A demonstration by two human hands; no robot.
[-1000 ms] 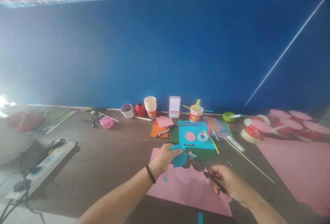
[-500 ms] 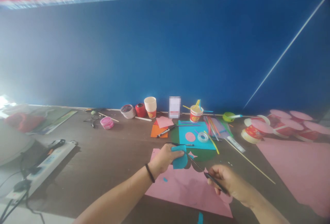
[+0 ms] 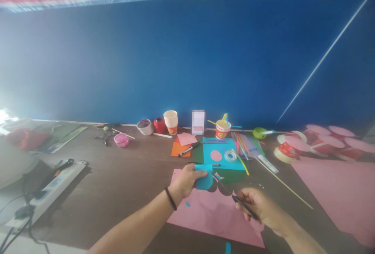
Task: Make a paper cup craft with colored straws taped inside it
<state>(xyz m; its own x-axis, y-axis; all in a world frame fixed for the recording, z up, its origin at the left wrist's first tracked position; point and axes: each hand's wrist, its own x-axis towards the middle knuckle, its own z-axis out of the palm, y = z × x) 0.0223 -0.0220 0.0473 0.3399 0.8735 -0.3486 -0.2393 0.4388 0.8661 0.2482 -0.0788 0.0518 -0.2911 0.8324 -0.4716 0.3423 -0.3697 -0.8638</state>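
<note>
My left hand [image 3: 188, 180] pinches a small piece of blue paper [image 3: 204, 182] with a rounded lower edge. In my right hand [image 3: 254, 203] is a pair of scissors [image 3: 225, 188] with black handles, its blades pointing at the right side of the blue paper. Beneath both hands lies a pink sheet [image 3: 211, 217] with curved cut-outs along its far edge. A small pink star-shaped scrap [image 3: 219, 176] rests just beyond the blade tips. Blue scraps [image 3: 188, 204] lie on and near the pink sheet.
Farther back are a blue sheet [image 3: 209, 144] bearing a pink circle [image 3: 216, 155] and a tape roll [image 3: 230, 155], and a paper cup [image 3: 223, 130] with straws. Pink-topped cups [image 3: 326, 141] stand right, above another pink sheet [image 3: 345, 195]. A power strip [image 3: 49, 191] is at left.
The blue paper has turned slightly in my left hand, its lower edge now a little higher. My right hand and the scissors are almost where they were.
</note>
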